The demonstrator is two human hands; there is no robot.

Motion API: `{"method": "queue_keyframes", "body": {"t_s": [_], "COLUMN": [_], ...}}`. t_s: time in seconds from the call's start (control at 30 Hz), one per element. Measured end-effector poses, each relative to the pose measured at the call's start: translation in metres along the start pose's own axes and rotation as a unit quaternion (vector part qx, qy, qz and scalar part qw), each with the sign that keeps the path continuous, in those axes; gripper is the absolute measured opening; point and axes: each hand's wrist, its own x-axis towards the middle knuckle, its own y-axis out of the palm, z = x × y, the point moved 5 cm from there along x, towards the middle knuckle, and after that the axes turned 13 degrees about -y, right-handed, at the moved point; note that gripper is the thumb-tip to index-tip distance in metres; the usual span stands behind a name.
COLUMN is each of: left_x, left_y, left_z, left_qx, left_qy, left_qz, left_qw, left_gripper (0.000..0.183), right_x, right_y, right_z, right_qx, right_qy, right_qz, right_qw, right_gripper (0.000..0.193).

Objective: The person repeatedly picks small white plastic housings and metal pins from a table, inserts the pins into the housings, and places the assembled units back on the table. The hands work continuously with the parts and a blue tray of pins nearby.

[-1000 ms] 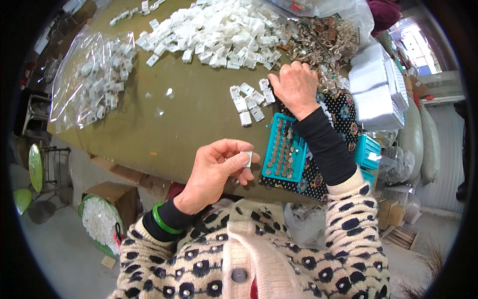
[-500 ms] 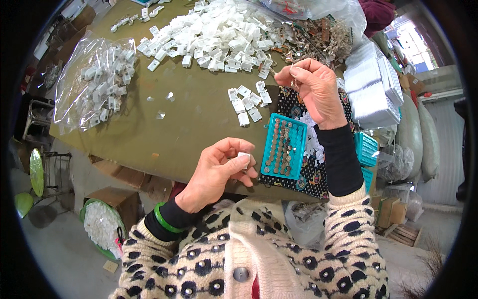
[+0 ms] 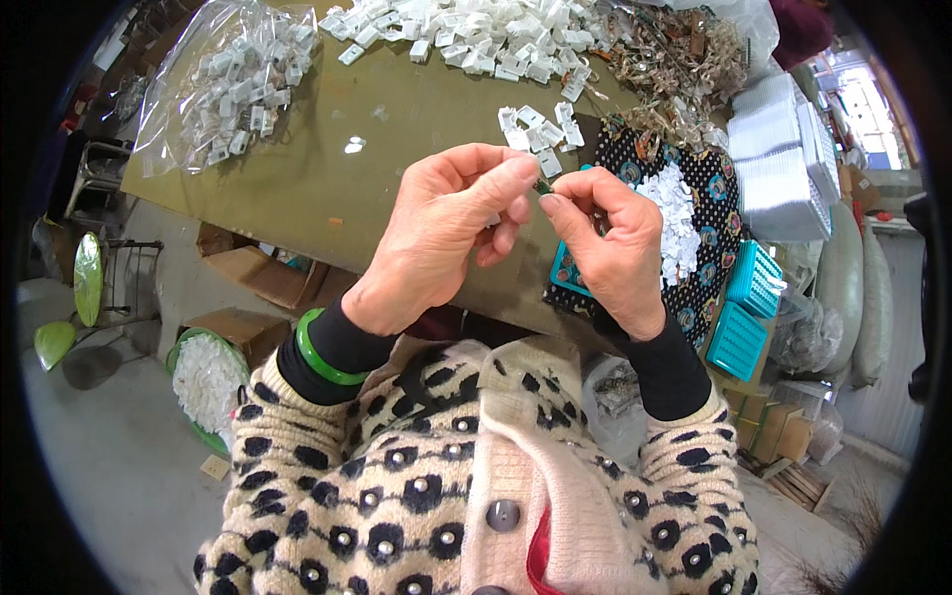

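From the head view, here it was: a small dark green piece [image 3: 541,186], pinched between the fingertips of both hands, the left hand [image 3: 446,218] above and the right hand [image 3: 617,248] below, over the table [image 3: 337,188]. Past them lay a loose cluster of white plastic housings [image 3: 540,131], then the big white heap [image 3: 486,35], with a brownish tangle of scrap [image 3: 666,64] to its right. On the dark patterned cloth [image 3: 721,198] sat small white bits [image 3: 674,213]; beyond rose stacked white trays [image 3: 775,164]. And the obstruction? The right hand, covering most of a teal tray [image 3: 566,270], its contents hardly visible! Two more teal trays [image 3: 739,339] stood off right. Left, a clear bag [image 3: 171,124] held white housings; below, a green basin [image 3: 205,436] brimmed with white pieces.
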Motion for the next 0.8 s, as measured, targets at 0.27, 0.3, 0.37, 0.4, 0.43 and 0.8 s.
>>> {"method": "queue_keyframes", "body": {"t_s": [0.27, 0.3, 0.37, 0.4, 0.43, 0.8], "left_x": [-0.004, -0.004, -0.001, -0.001, -0.001, -0.016], "left_y": [0.002, 0.004, 0.007, 0.008, 0.006, 0.01], "left_z": [0.016, 0.016, 0.022, 0.023, 0.028, 0.034], "left_qx": [0.006, -0.01, -0.015, -0.016, -0.003, 0.073], "left_qy": [-0.035, -0.027, -0.088, -0.092, -0.115, -0.01], "left_qz": [-0.044, -0.018, 0.01, 0.011, -0.026, -0.046], "left_qw": [0.998, 0.999, 0.996, 0.996, 0.993, 0.996], "left_gripper": [0.017, 0.015, 0.014, 0.014, 0.013, 0.014], "right_x": [-0.012, -0.014, -0.017, -0.017, -0.019, -0.039], "right_y": [0.0, 0.0, -0.001, -0.002, -0.004, -0.012], "right_z": [0.019, 0.019, 0.017, 0.015, 0.015, 0.014], "right_qx": [-0.238, -0.257, -0.254, -0.249, -0.238, -0.147], "right_qy": [-0.265, -0.263, -0.27, -0.259, -0.262, -0.183], "right_qz": [0.01, 0.025, 0.01, 0.009, -0.008, -0.061], "right_qw": [0.934, 0.93, 0.929, 0.933, 0.935, 0.97], "right_gripper": [0.02, 0.019, 0.016, 0.016, 0.015, 0.019]}}
